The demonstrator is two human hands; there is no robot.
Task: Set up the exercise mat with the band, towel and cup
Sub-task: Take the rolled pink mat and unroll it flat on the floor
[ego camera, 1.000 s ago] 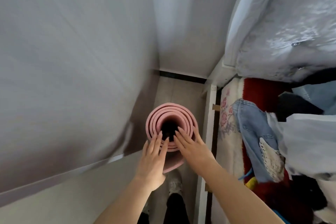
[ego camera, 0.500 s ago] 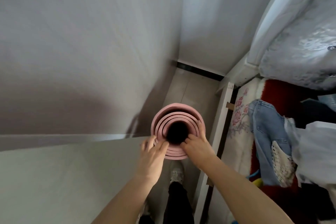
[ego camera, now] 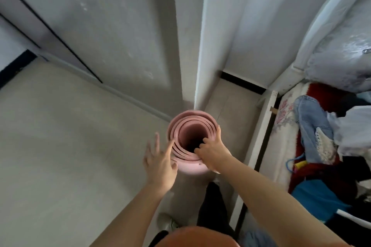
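Fingers [ego camera: 202,147] inside upright rolled mat [ego camera: 181,126].

Both bare hands reach forward and down, arms stretched out from the lower edge of the view.

The right hand [ego camera: 212,151] is curled, its fingers [ego camera: 203,143] hooked over toward eleven o'clock and the thumb stretched up toward twelve, with the wrist bent slightly and the bare forearm running back toward five o'clock. The left hand [ego camera: 160,161] is spread, palm turned toward the right hand, the index finger pointing toward one o'clock and the remaining fingers fanned toward twelve; its forearm slants back toward seven o'clock. The two hands sit near each other but do not touch.
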